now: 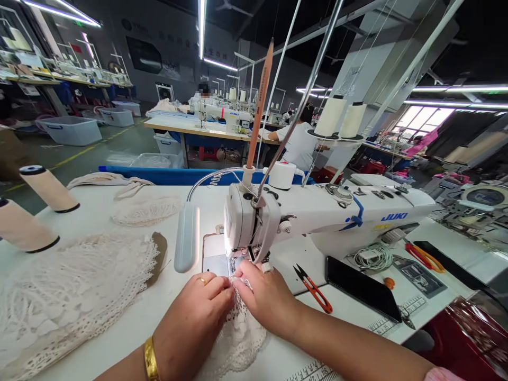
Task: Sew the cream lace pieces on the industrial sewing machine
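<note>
At the needle area of a white sewing machine (293,211), my left hand (194,312) and my right hand (265,296) pinch a cream lace piece (242,338) between their fingertips. Its scalloped, holed edge hangs down toward me over the table, partly hidden by my left hand. The upper end of the lace lies close to the presser foot (234,262), where my fingers cover it. A lit grey lamp (186,238) hangs just left of the needle. Orange thread snips (313,288) rest to the right of my right hand.
Stacked cream lace (79,296) and two thread cones (50,188) occupy the left of the table. Right of the machine head lie a black phone (363,288), a coiled cable (373,256) and red-yellow scissors (424,256). A person in white (297,143) sits behind.
</note>
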`<state>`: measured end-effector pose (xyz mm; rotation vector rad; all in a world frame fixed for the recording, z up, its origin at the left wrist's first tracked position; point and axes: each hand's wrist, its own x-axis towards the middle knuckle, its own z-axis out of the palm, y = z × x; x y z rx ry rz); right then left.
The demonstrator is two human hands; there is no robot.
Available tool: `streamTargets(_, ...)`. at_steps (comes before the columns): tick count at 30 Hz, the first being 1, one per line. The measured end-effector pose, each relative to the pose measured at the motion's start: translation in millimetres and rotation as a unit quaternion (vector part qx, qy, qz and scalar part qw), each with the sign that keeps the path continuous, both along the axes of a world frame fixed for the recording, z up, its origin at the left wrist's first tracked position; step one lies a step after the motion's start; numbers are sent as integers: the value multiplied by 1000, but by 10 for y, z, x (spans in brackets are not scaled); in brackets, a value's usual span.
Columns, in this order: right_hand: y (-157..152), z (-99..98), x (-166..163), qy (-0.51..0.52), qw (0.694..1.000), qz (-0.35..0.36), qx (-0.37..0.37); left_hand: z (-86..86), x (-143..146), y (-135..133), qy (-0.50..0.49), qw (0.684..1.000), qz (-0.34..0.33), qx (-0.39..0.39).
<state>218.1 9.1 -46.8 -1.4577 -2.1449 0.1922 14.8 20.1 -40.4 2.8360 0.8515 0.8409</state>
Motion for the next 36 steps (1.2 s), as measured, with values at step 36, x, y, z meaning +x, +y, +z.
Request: streamTargets(36,39,-63,170,-38,992,54,104,-25,20,103,27,999,33,0)
